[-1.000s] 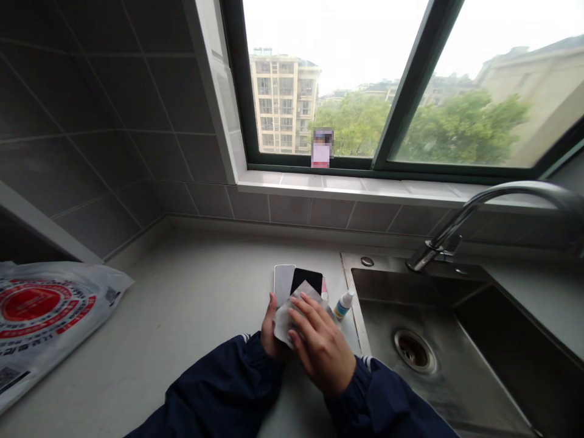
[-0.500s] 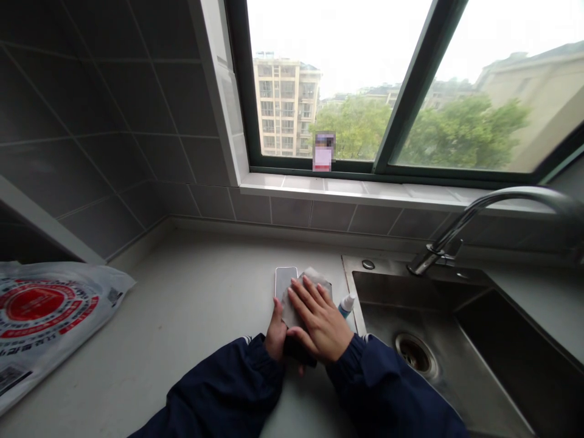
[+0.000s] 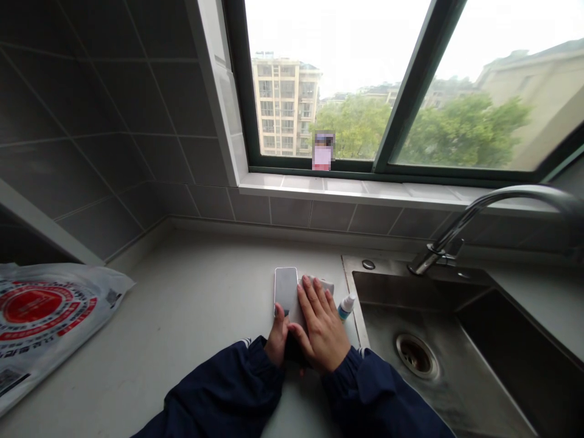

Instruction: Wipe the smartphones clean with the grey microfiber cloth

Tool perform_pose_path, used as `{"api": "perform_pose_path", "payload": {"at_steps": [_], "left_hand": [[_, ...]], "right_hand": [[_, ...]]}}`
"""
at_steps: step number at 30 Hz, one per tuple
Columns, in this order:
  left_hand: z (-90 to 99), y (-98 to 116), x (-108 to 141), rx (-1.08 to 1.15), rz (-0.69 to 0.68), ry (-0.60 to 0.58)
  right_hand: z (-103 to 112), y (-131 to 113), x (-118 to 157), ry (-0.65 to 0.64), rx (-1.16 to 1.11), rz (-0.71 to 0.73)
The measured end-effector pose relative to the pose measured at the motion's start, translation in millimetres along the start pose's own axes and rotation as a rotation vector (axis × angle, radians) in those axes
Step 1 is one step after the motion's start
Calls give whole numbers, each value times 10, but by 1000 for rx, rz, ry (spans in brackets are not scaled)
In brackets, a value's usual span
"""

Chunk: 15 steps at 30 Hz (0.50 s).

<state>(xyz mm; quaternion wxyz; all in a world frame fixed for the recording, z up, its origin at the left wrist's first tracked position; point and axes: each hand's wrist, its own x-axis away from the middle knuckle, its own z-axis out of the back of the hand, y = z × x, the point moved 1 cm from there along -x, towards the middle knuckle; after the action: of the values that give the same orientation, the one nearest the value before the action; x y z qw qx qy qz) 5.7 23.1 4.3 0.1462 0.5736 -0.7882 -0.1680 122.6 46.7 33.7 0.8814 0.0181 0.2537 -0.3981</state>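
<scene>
My right hand (image 3: 322, 325) lies over a light grey cloth (image 3: 297, 309), its fingers stretched out and palm down, pressing the cloth onto a dark flat object (image 3: 294, 350). Gripping that object from the left side is my left hand (image 3: 277, 337), thumb up along its edge. Both hands cover most of the object, so its kind cannot be made out. Just beyond the left thumb, a phone-like slab (image 3: 286, 286) with a grey face and pale rim lies on the counter. A small spray bottle (image 3: 347, 306) with a white cap and blue label is right of my right hand.
The pale countertop (image 3: 205, 292) runs to a tiled wall below the window. A steel sink (image 3: 438, 316) with a chrome faucet (image 3: 474, 213) is at the right. A white plastic bag (image 3: 104, 286) with red print lies at the far left.
My right hand has slid slightly down, and the cloth has shifted with it. More of the grey slab and the spray bottle now shows. My left hand stays nearly in place.
</scene>
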Motion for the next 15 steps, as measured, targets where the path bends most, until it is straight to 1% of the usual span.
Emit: {"api": "perform_pose_path", "payload": {"at_steps": [2, 3, 9, 11, 15], "left_hand": [[43, -21, -39, 6, -83, 6], [63, -32, -52, 3, -90, 8], [94, -62, -22, 33, 34, -8], [96, -65, -9, 33, 49, -4], [136, -77, -25, 24, -7, 43]], "right_hand": [[1, 2, 68, -28, -7, 51], [3, -2, 104, -43, -11, 80], [17, -87, 282, -133, -41, 214], [17, -115, 286, -144, -48, 221], [-1, -114, 194, -121, -49, 177]]}}
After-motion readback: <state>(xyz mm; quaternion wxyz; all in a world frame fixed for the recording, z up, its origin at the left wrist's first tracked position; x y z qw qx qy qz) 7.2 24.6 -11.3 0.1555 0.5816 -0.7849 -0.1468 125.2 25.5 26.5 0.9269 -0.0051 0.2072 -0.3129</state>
